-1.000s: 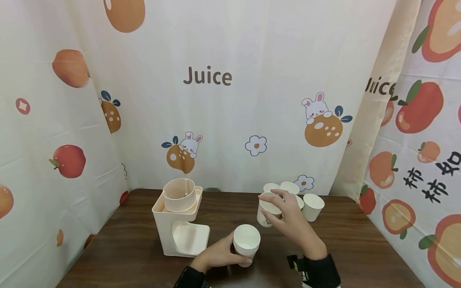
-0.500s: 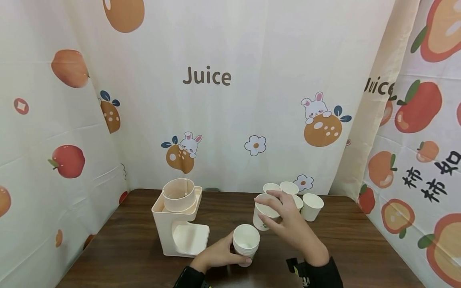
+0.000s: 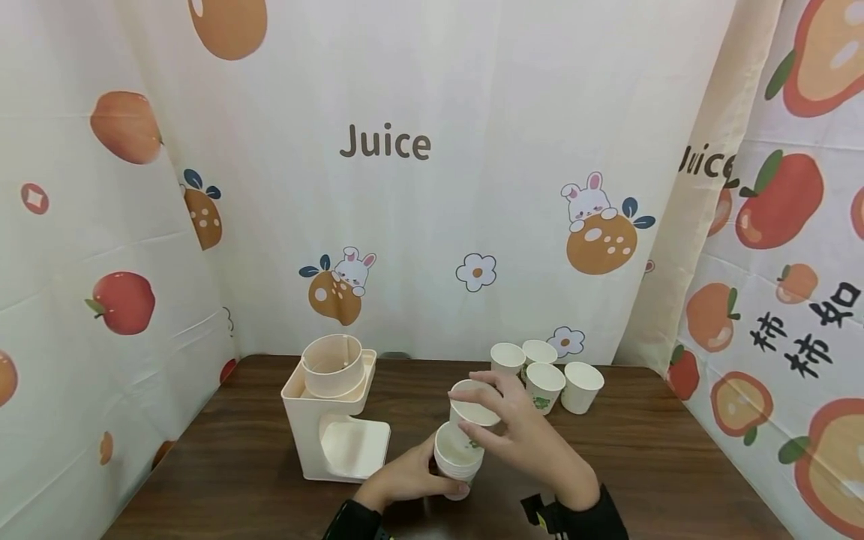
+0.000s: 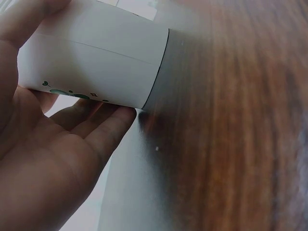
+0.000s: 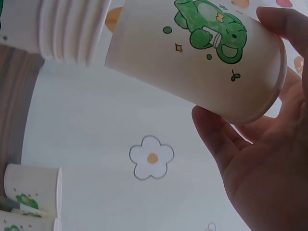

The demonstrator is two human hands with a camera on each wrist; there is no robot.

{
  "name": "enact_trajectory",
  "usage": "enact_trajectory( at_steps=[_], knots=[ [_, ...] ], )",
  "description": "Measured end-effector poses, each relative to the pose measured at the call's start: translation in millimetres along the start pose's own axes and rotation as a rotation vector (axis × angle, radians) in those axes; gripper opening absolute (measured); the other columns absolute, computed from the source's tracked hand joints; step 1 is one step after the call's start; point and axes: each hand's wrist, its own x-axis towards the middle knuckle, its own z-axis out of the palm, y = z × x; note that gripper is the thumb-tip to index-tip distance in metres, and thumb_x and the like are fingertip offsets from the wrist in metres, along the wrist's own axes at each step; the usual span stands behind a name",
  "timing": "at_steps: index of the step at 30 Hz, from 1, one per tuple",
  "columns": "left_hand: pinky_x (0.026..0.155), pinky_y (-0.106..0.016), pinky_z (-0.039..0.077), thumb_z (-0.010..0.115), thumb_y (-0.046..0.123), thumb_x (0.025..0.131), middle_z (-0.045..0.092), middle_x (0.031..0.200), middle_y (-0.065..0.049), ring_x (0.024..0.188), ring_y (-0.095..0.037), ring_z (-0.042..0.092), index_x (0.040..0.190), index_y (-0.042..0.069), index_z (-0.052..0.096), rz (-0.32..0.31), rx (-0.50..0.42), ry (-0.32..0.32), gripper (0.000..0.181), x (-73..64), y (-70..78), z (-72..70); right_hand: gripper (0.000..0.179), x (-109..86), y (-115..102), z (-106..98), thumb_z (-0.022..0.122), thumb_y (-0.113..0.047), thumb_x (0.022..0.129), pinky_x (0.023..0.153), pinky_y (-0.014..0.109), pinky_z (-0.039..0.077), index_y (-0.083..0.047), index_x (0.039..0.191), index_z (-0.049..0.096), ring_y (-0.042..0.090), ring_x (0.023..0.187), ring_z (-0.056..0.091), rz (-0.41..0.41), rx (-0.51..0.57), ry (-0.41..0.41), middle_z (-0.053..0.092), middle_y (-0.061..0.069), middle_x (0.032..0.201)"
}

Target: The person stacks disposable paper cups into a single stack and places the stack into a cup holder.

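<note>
My left hand [image 3: 406,478] grips a stack of nested white paper cups [image 3: 456,471] at the front middle of the table. In the left wrist view, its fingers curl round the lowest cup [image 4: 96,57], whose base is close over the wood. My right hand [image 3: 523,431] holds a single paper cup [image 3: 466,405] by its rim, tilted, just above the mouth of the stack. A green cartoon bear shows on this cup [image 5: 178,57] in the right wrist view, and its narrow base end points at the rolled rims of the stack [image 5: 72,31].
Several white paper cups [image 3: 544,382] stand upright at the back right of the dark wooden table [image 3: 661,450]. To the left is a cream juicer-like machine [image 3: 307,427] with a round container on top. A printed curtain [image 3: 405,225] hangs behind.
My right hand has carried its cup from beside the back cups leftward and toward me, over the stack. My left hand keeps hold of the stack in about the same place.
</note>
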Motion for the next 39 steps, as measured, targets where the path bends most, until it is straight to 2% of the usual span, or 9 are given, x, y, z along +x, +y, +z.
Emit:
enact_trajectory(
  at_steps=[4, 7, 22, 35, 39],
  knots=[
    [0.099, -0.043, 0.041, 0.080, 0.030, 0.086, 0.055, 0.130, 0.006, 0.119, -0.015, 0.054, 0.156, 0.025, 0.024, -0.002, -0.009, -0.006, 0.090, 0.4, 0.3, 0.1, 0.040, 0.3, -2.2, 4.5, 0.074, -0.028, 0.094, 0.087, 0.048, 0.049, -0.033, 0.132, 0.062, 0.028, 0.131, 0.043, 0.000, -0.017, -0.025, 0.049, 0.003, 0.139],
    [0.099, -0.042, 0.041, 0.080, 0.031, 0.086, 0.055, 0.131, 0.006, 0.119, -0.014, 0.054, 0.157, 0.024, 0.023, -0.001, -0.007, -0.005, 0.092, 0.4, 0.8, 0.2, 0.042, -0.9, -2.5, 6.1, 0.074, -0.029, 0.094, 0.090, 0.053, 0.047, -0.035, 0.133, 0.060, 0.026, 0.131, 0.042, 0.029, -0.009, -0.054, 0.047, 0.001, 0.141],
    [0.096, -0.038, 0.044, 0.081, 0.033, 0.085, 0.055, 0.128, 0.005, 0.114, -0.014, 0.056, 0.151, 0.022, 0.032, -0.027, 0.029, 0.024, 0.083, -1.3, 2.8, -0.2, 0.038, -3.8, -0.7, 14.0, 0.072, -0.031, 0.096, 0.089, 0.045, 0.047, -0.035, 0.132, 0.061, 0.026, 0.124, 0.044, 0.047, 0.038, -0.163, 0.047, 0.005, 0.138],
    [0.095, -0.037, 0.044, 0.079, 0.034, 0.088, 0.051, 0.135, 0.002, 0.116, -0.014, 0.056, 0.156, 0.020, 0.025, -0.016, 0.005, -0.011, 0.088, -1.7, 2.0, -0.1, 0.035, -6.3, 1.0, 19.7, 0.074, -0.031, 0.094, 0.087, 0.040, 0.048, -0.034, 0.128, 0.064, 0.023, 0.115, 0.046, 0.082, 0.010, -0.240, 0.054, 0.004, 0.129],
    [0.096, -0.038, 0.044, 0.079, 0.036, 0.088, 0.049, 0.137, 0.002, 0.117, -0.014, 0.056, 0.156, 0.021, 0.025, -0.025, -0.001, -0.009, 0.089, -2.0, 1.5, -0.5, 0.034, -6.9, 2.5, 22.4, 0.073, -0.032, 0.094, 0.086, 0.040, 0.048, -0.028, 0.128, 0.067, 0.022, 0.113, 0.047, 0.094, 0.017, -0.272, 0.055, 0.005, 0.127]
  ],
)
